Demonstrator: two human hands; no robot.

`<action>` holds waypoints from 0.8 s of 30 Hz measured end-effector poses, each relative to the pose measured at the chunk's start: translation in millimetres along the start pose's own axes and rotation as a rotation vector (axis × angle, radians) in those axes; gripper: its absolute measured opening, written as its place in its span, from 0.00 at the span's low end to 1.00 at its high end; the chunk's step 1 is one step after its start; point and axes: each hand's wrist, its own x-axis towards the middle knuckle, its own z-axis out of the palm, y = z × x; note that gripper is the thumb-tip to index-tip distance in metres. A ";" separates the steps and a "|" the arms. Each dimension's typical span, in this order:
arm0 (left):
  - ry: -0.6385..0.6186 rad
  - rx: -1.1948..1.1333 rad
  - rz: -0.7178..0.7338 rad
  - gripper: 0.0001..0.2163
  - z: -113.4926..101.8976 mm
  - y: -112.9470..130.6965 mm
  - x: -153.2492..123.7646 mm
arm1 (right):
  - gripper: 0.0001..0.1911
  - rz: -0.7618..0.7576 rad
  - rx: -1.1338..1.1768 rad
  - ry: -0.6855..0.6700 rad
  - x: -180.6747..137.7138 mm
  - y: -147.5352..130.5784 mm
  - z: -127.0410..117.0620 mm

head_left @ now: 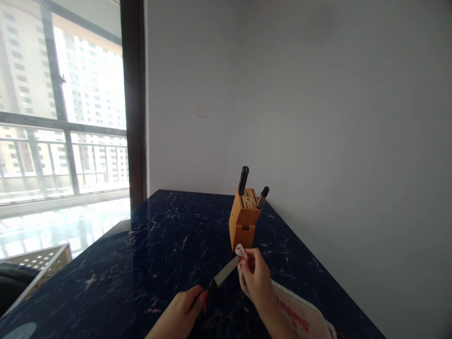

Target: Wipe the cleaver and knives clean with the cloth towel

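A kitchen knife (226, 272) with a dark handle is gripped in my left hand (187, 306), its blade slanting up and to the right. My right hand (256, 278) pinches a white cloth (241, 251) against the blade near its far end, so the tip is covered. Just beyond my right hand stands a wooden knife block (243, 219). Two handles stick out of its top: a black one (243, 180) at the left and a black-and-metal one (263, 197) leaning right.
Under my right forearm lies a whitish cloth with red lettering (298, 313). The dark blue marbled table (176, 230) runs back to the grey wall (318, 117). A chair with a perforated back (45, 263) stands at the left, by a large window (63, 103).
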 end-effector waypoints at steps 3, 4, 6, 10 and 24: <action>0.011 0.046 -0.004 0.20 1.6 -4.4 1.1 | 0.06 0.006 0.016 0.009 -2.3 2.3 3.7; 0.010 0.059 -0.007 0.20 2.1 -5.6 1.4 | 0.06 -0.006 0.010 0.011 -3.2 1.9 4.8; 0.008 0.075 -0.004 0.20 2.7 -7.2 1.7 | 0.06 -0.024 -0.015 0.013 -4.1 0.1 5.5; 0.008 0.075 0.003 0.20 3.4 -8.3 1.5 | 0.06 -0.026 -0.048 0.028 -3.9 -3.7 2.9; 0.042 0.051 -0.017 0.20 7.2 -18.9 6.7 | 0.08 -0.204 -0.032 -0.270 -26.9 -26.1 16.1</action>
